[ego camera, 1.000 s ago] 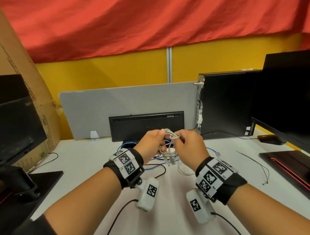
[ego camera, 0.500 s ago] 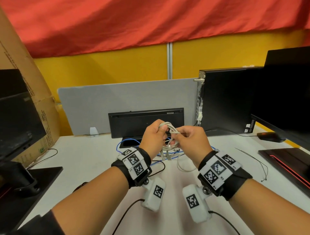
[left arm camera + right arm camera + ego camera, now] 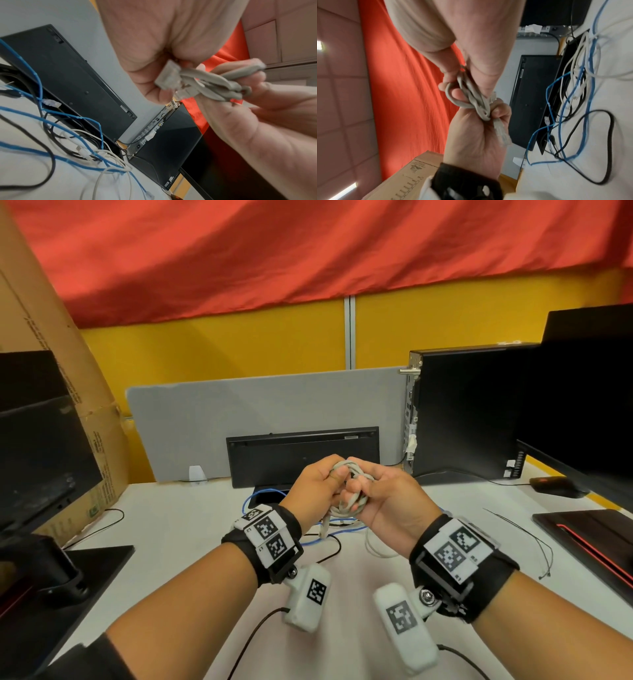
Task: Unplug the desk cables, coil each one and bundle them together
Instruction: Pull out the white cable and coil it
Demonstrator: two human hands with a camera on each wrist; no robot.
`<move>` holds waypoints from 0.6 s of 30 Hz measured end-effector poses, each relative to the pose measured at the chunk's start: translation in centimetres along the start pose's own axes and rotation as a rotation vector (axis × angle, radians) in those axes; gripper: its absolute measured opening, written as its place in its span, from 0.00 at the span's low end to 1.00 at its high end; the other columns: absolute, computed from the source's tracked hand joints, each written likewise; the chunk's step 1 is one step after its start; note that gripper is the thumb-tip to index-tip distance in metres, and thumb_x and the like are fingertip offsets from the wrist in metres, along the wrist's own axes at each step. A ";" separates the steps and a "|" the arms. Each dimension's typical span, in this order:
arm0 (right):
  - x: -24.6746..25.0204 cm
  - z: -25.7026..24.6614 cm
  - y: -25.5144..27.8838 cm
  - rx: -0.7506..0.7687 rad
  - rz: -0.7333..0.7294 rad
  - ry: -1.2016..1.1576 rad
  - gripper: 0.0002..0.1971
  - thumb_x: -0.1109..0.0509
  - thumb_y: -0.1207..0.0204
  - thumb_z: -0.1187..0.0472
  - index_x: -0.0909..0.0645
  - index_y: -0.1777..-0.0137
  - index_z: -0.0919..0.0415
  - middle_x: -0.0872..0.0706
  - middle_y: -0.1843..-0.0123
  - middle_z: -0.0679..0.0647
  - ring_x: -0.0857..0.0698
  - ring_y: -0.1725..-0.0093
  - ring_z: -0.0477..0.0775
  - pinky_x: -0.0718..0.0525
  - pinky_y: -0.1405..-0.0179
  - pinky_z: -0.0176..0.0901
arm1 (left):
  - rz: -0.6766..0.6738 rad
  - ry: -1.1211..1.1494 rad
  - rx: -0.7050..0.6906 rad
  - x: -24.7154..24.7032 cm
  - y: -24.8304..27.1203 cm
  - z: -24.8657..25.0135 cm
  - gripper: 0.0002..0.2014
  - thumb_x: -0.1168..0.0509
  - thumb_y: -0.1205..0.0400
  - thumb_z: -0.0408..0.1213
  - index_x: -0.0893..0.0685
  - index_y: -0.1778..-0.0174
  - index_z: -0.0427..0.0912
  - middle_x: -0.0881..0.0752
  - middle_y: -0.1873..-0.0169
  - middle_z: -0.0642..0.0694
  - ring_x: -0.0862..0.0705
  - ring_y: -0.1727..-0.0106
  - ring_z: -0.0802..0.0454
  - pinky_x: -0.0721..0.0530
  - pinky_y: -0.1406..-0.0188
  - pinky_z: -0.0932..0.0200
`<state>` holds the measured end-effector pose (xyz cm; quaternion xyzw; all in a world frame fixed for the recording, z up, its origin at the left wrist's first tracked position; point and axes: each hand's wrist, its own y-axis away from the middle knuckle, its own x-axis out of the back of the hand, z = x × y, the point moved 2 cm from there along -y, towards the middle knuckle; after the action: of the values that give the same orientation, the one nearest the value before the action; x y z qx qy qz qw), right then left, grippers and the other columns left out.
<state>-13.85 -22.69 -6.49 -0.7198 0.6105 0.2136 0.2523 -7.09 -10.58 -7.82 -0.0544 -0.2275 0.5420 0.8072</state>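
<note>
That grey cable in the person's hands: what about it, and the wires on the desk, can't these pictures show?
- Grey cable: how many loops it has and whether it is tied; in the head view, the left hand and right hand cover it.
- Its connector: blurred in the left wrist view.
- Blue cable: its ends run off the edge in the left wrist view, so plugged or not is unclear.

I saw bare desk (image 3: 178, 529) at 9 o'clock; loose cables (image 3: 274, 498) and keyboard (image 3: 301, 453) blocked 12, tower PC (image 3: 466, 412) blocked 2.
</note>
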 end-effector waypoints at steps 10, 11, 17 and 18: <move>0.1 0.0 -0.5 0.082 0.084 0.399 0.56 0.36 0.34 0.88 0.50 0.18 0.36 0.15 0.62 0.66 0.15 0.63 0.60 0.13 0.60 0.52 | -0.042 0.017 0.064 0.0 -0.1 0.5 0.13 0.45 0.11 0.38 0.16 0.52 0.38 0.17 0.67 0.43 0.23 0.71 0.52 0.22 0.70 0.59; 0.1 0.0 -0.6 0.111 0.091 0.465 0.57 0.36 0.34 0.87 0.51 0.17 0.36 0.18 0.61 0.66 0.17 0.61 0.61 0.14 0.59 0.52 | -0.019 0.006 0.046 -0.1 -0.1 0.6 0.13 0.44 0.11 0.37 0.16 0.53 0.40 0.15 0.67 0.47 0.23 0.72 0.53 0.21 0.70 0.59; -0.3 -0.6 -1.0 0.253 0.078 0.908 0.45 0.31 0.26 0.74 0.49 0.16 0.45 0.17 0.54 0.52 0.14 0.58 0.42 0.15 0.57 0.34 | 0.136 -0.007 -0.002 -0.3 -0.6 1.4 0.12 0.43 0.12 0.36 0.17 0.52 0.36 0.15 0.66 0.44 0.20 0.68 0.49 0.18 0.66 0.54; -0.3 -0.6 -1.0 0.291 0.133 1.015 0.41 0.29 0.26 0.69 0.45 0.17 0.48 0.16 0.49 0.51 0.14 0.53 0.41 0.14 0.54 0.35 | 0.169 -0.018 -0.012 -0.3 -0.6 1.5 0.12 0.43 0.12 0.36 0.17 0.53 0.36 0.16 0.67 0.44 0.20 0.68 0.50 0.18 0.66 0.54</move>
<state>-12.92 -22.70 -5.68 -0.6500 0.7233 -0.2328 0.0084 -7.30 -11.30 -6.37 -0.0732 -0.2327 0.6072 0.7561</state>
